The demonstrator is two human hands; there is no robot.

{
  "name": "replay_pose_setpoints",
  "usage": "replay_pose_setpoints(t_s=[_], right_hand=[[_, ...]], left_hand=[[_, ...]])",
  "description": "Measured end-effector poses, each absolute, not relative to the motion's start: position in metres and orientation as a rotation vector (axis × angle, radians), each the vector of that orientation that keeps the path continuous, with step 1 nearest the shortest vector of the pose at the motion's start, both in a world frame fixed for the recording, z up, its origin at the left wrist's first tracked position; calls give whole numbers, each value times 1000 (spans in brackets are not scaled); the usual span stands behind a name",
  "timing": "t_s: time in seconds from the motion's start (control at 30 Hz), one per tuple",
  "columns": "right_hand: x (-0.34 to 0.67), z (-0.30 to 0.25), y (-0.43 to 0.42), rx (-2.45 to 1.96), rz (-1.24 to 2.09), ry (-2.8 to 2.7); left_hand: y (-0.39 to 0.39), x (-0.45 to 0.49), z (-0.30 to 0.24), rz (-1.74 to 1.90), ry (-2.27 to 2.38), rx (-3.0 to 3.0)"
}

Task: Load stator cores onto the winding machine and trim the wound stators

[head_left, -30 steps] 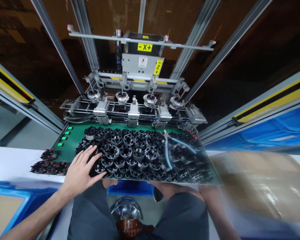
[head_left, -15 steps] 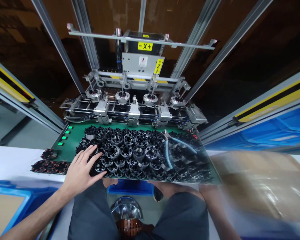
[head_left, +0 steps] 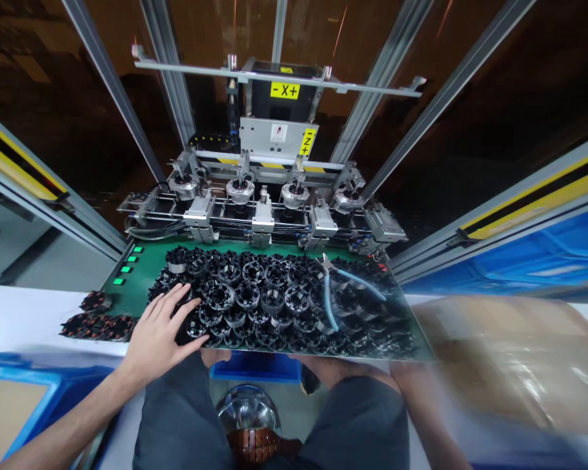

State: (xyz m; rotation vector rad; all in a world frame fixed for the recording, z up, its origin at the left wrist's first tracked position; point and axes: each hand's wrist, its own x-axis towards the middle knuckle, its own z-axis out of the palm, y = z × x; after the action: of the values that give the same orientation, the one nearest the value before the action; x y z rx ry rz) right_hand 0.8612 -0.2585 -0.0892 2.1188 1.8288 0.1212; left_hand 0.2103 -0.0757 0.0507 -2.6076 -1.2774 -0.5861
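My left hand [head_left: 159, 339] lies flat, fingers spread, on the near-left edge of a heap of black ring-shaped parts [head_left: 274, 300]. The heap covers a green board [head_left: 142, 277] in front of me. My right hand [head_left: 333, 369] reaches in below the board's front edge above my lap, and its fingers are hidden. A small dark object [head_left: 308, 382] shows beside it. Blue-handled cutters [head_left: 330, 294] rest on the heap toward the right.
Behind the board stands a machine with a row of several spindle stations [head_left: 262, 202] under a carriage with yellow X and Z labels [head_left: 284, 91]. Copper-wound parts [head_left: 98, 326] lie at the left, green buttons [head_left: 125, 269] beside them. A cardboard box [head_left: 509, 359] and blue bin [head_left: 543, 254] sit right.
The machine's labelled carriage has shifted slightly. Both hands stay where they were.
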Motion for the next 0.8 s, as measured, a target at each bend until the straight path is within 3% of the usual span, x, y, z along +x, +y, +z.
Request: replay_pose_setpoints(t_s=[0.47, 0.8], right_hand=[[863, -94, -261, 2215, 136, 1836], [865, -92, -261, 2034, 137, 1887]], left_hand=[[-75, 208, 49, -575, -1277, -2606], [-75, 210, 51, -570, -1267, -2601]])
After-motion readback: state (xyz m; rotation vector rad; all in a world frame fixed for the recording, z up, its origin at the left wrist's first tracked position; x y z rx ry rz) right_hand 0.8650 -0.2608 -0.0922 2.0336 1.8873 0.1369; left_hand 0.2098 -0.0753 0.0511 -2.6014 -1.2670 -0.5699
